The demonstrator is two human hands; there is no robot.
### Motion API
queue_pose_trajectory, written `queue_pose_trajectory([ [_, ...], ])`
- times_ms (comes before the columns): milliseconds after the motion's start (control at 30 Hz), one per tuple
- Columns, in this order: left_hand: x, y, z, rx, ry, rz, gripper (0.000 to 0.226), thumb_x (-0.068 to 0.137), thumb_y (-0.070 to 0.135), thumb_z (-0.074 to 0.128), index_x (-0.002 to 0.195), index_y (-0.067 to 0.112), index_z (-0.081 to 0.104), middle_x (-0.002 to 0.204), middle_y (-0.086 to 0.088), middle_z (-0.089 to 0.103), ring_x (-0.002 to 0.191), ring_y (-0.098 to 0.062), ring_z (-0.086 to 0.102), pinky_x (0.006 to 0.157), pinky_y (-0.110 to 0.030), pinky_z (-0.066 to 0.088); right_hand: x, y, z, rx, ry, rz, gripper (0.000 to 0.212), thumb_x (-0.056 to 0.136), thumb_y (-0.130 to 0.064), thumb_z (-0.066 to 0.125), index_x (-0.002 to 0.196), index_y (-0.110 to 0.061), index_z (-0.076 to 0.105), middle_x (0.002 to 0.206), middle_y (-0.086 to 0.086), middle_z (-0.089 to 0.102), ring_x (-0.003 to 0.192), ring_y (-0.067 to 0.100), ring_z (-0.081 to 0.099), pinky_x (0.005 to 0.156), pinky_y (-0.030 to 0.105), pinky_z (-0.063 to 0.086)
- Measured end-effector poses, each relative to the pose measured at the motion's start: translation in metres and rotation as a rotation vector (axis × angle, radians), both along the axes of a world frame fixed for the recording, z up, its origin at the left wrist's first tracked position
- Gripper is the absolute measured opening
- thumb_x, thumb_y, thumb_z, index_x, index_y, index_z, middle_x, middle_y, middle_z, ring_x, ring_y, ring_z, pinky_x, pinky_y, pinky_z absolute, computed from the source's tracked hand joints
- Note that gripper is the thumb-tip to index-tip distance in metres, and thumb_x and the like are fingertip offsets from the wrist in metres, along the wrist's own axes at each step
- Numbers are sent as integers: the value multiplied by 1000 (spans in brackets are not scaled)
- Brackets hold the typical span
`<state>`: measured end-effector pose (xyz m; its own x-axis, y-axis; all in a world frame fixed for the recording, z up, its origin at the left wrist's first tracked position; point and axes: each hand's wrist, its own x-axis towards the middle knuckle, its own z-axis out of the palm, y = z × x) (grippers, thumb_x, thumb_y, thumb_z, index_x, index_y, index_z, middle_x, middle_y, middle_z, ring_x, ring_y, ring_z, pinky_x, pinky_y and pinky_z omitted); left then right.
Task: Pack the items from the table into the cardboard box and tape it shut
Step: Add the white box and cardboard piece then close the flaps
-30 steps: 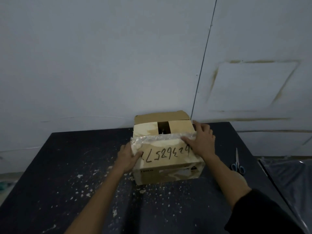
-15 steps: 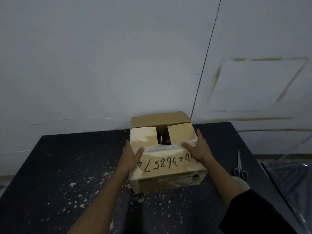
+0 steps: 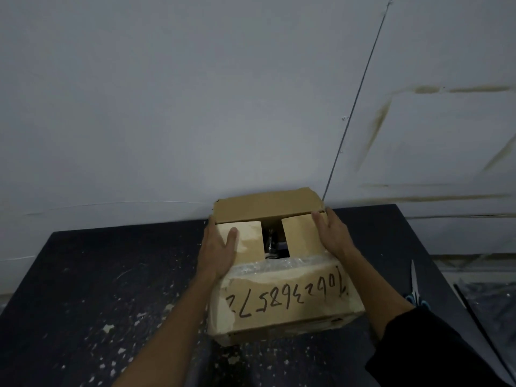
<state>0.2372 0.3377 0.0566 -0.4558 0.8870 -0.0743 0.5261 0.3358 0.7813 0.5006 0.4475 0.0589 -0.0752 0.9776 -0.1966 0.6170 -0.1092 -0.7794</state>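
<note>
The cardboard box (image 3: 282, 300) stands on the black table (image 3: 97, 289) against the wall. Its near panel carries handwritten digits and has crinkled clear plastic (image 3: 279, 265) along its upper edge. Both side flaps are folded inward with a gap between them, where something dark and shiny shows inside. The far flap (image 3: 265, 205) stands up, tilted toward the wall. My left hand (image 3: 219, 247) clasps the left side, thumb on top of the left flap. On the opposite edge my right hand (image 3: 333, 236) lies over the right flap.
Blue-handled scissors (image 3: 415, 286) lie on the table to the right of the box. A thin black rod (image 3: 474, 317) and a sheet of clear plastic (image 3: 491, 294) sit past the table's right edge. White flecks are scattered over the tabletop's left and front.
Both hands slid away from the near panel's plastic edge, farther back onto the side flaps. The side flaps and the gap between them show more.
</note>
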Motion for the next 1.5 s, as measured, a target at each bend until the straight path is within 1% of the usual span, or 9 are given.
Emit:
queue_pose_trajectory([
  [267,-7,-2,-6,110,-96,75,65,98,60,23,155,33,8,159,-4,27,142,-25,32,113,-54,33,2,2,4,-123,617,-127,75,89,-80,21,121,-30,67,114,4,72,110,26,67,96,50,52],
  [467,-5,-15,4,372,-413,221,65,95,66,12,96,35,69,111,5,69,102,-11,62,93,-44,51,17,-6,11,-241,856,-194,83,82,-86,28,96,-17,72,101,16,72,97,32,68,86,44,56],
  [600,-6,-30,0,280,-538,189,82,85,79,19,86,20,76,106,15,72,108,-15,63,86,-37,49,26,-25,11,-304,818,-72,65,89,-66,52,111,-8,71,110,23,71,100,39,69,88,51,56],
  [733,5,-50,-15,255,12,-22,23,96,33,52,114,27,66,131,19,58,135,-20,45,110,-49,38,30,-51,-4,-26,372,45,31,100,-41,51,116,-21,68,122,10,62,105,26,64,89,48,55],
  [833,17,-61,-13,126,398,-118,43,95,39,49,136,24,50,152,9,38,150,-17,13,122,-44,8,33,-70,-12,72,154,30,34,97,-45,54,127,-30,57,127,0,51,102,14,58,73,23,49],
  [933,31,-79,-13,-50,598,-180,68,95,61,25,154,27,18,164,5,5,151,-21,-8,121,-46,-7,35,-86,-17,188,46,72,30,102,-37,46,129,-29,54,128,0,50,101,13,56,80,27,43],
  [1067,39,-88,-11,-145,615,-191,79,91,70,11,156,27,-1,164,4,-12,149,-22,-18,121,-51,-7,35,-99,-6,231,207,-53,43,100,-59,24,133,-38,43,111,-4,64,89,8,66,73,32,52],
  [1200,39,-90,-10,-156,614,-202,80,90,71,7,156,27,-2,163,3,-14,148,-21,-21,121,-52,-5,31,-94,0,167,102,-90,56,87,-78,36,132,-44,32,114,-8,63,90,16,68,81,45,55],
  [1500,34,-85,-16,-153,571,-194,75,94,66,11,156,27,-1,163,4,-13,149,-20,-18,122,-52,2,28,-78,-11,59,18,-193,45,90,-52,56,129,-39,37,106,-8,60,88,17,65,80,40,52],
])
